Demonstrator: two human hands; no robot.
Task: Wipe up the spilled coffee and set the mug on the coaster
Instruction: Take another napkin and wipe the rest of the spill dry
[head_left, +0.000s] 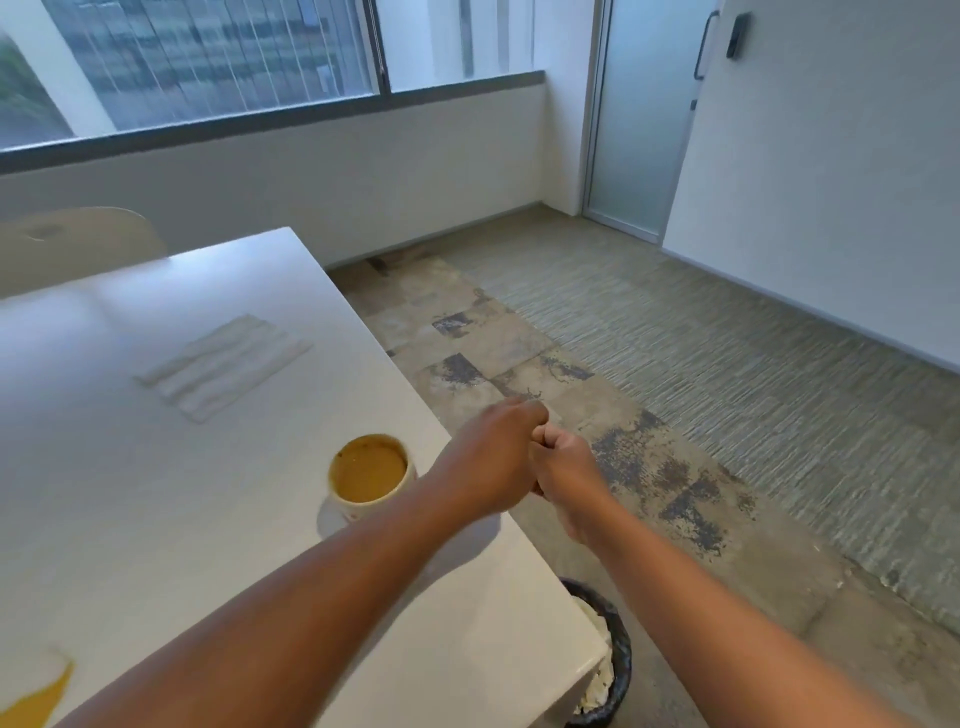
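Observation:
A white mug (370, 479) full of tan coffee stands on the white table (156, 493) near its right edge. A puddle of spilled coffee (31, 701) shows at the bottom left corner. Several folded white napkins (223, 364) lie farther back on the table. My left hand (493, 457) and my right hand (566, 478) are both closed into fists, touching each other past the table's right edge, just right of the mug. Nothing can be seen inside either fist. No coaster is in view.
A black-lined waste bin (602, 670) with white crumpled paper stands on the floor under the table's near right corner. A pale chair back (78, 244) rises behind the table's far left. Stained floor tiles and carpet stretch to the right.

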